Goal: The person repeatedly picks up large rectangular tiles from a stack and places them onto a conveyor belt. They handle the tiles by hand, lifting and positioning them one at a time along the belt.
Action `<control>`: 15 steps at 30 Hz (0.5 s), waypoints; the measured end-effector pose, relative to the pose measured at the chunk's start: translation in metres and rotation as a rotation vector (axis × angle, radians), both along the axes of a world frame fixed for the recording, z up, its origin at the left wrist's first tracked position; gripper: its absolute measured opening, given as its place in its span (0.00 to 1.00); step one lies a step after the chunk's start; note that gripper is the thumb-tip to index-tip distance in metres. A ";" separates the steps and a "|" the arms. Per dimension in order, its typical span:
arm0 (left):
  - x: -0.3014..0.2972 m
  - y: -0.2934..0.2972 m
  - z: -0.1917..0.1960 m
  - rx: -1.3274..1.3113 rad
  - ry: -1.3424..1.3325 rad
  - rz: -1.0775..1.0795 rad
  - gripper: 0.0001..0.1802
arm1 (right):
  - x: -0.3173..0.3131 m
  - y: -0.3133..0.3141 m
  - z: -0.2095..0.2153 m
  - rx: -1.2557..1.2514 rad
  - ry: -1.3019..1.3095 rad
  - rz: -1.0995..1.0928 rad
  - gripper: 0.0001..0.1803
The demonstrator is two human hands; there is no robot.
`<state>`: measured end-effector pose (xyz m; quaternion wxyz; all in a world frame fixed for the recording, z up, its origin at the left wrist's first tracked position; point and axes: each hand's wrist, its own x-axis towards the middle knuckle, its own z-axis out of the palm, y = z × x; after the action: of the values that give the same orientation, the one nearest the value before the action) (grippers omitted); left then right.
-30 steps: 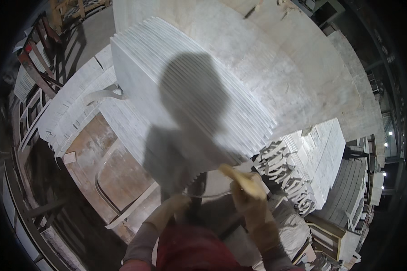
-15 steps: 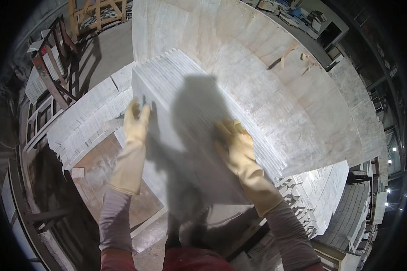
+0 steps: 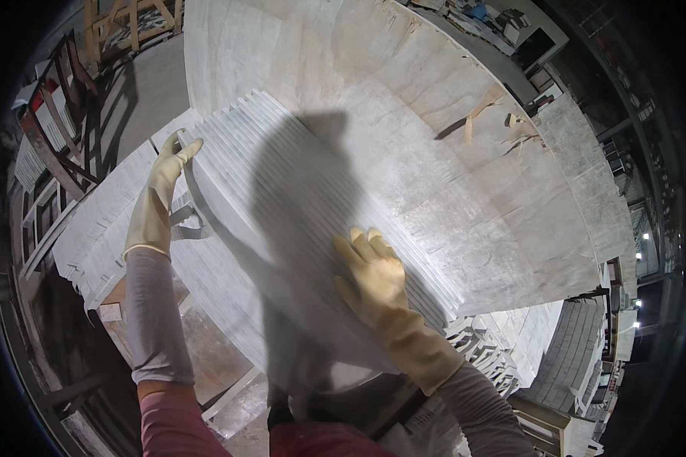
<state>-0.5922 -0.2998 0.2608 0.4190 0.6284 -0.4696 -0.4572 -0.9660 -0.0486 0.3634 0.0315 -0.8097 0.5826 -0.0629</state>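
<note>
A row of thin pale grey stone slabs stands on edge, packed face to face in front of me. My left hand, in a cream rubber glove, is at the far left corner of the nearest slab, fingers and thumb bent around that corner. On the row's upper edges, towards the near right, my right hand rests in a matching glove. Its fingers are spread across the edges, with the thumb apart on the near side. A head-shaped shadow falls over the slabs between my hands.
Behind the row rises a large, stained pale board with a splintered patch near its edge. More stacked strips lie at left, beside a rusty metal rack. Broken offcuts sit at right. A wooden frame stands far left.
My left hand has closed around the nearest slab's far left corner. My right hand has shifted over the edges, its fingers more spread. The whole view has moved slightly.
</note>
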 end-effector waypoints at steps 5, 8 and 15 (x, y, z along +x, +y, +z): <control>-0.008 0.013 0.012 0.030 0.006 0.022 0.57 | 0.003 -0.001 -0.004 -0.041 -0.015 0.006 0.33; -0.008 0.009 0.011 0.002 -0.022 0.010 0.52 | 0.002 -0.001 -0.009 -0.020 -0.070 -0.005 0.33; 0.013 0.014 -0.006 -0.035 0.090 0.104 0.47 | 0.003 -0.002 0.002 -0.008 -0.086 0.011 0.32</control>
<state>-0.5788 -0.2858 0.2547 0.4738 0.6234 -0.4248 -0.4543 -0.9632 -0.0506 0.3651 0.0537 -0.8096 0.5760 -0.0996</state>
